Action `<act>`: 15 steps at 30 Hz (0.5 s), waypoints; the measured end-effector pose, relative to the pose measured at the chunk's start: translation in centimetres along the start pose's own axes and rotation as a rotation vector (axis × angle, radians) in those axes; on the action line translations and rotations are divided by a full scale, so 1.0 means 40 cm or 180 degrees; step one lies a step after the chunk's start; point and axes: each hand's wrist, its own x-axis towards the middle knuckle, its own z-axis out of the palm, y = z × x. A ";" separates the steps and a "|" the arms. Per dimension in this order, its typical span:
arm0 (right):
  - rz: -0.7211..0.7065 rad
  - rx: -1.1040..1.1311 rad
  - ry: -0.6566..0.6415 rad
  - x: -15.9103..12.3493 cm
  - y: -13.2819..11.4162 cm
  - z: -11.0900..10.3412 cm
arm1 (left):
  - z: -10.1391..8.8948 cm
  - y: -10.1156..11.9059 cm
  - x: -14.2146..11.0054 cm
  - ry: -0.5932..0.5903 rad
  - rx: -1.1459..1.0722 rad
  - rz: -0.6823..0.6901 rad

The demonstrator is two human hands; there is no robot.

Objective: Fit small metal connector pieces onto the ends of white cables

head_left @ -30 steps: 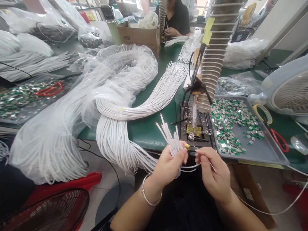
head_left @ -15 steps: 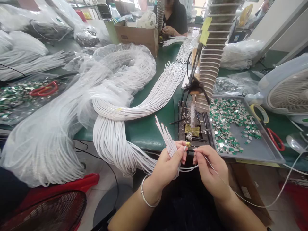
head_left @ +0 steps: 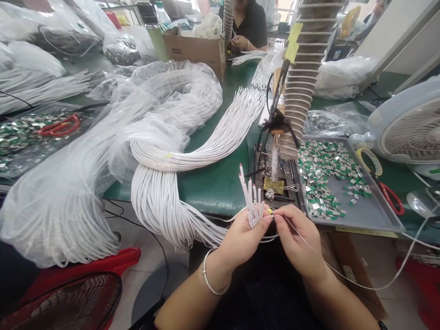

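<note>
both hands meet near the front edge of the bench [head_left: 206, 189]. left hand [head_left: 242, 243]: closed round a sheaf of white wires [head_left: 255, 208], reddish ends up, thumb drawn in toward a small yellow piece [head_left: 270, 211], too small for me to identify. right hand [head_left: 298, 236]: thumb and forefinger pinched on a thin wire [head_left: 371, 288], its tail looping away to the right. the two sets of fingertips are touching or nearly so; from my end i cannot tell which.

big bundle [head_left: 154, 201] drapes over the bench edge at left and trails toward the left hand. iron [head_left: 276, 158] points down over a sponge [head_left: 274, 185], just beyond the fingertips. tray [head_left: 362, 211] of small boards [head_left: 321, 172] lies to the right.

step in hand, my judgement: fine fingertip work where the thin wire reaches the yellow piece. next move, i judge, calls for a firm left grip, small right-finger motions only, and fingers well off the iron.
</note>
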 end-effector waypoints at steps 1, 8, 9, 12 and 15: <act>0.0017 0.0029 -0.0003 0.000 -0.001 0.001 | 0.000 0.001 0.000 -0.0019 0.0025 0.0004; 0.0480 0.0402 -0.0056 0.000 -0.005 -0.001 | 0.008 0.002 -0.004 -0.0014 0.0216 0.0108; 0.0633 0.0561 -0.0111 -0.001 -0.003 -0.002 | 0.010 0.002 -0.005 -0.0001 0.0283 0.0138; 0.0915 0.0857 -0.0233 -0.004 0.000 -0.007 | 0.019 0.006 -0.009 0.0025 0.0512 0.0233; 0.0730 0.0400 -0.0106 -0.008 -0.001 -0.008 | 0.026 0.008 -0.009 0.0114 0.0659 0.0214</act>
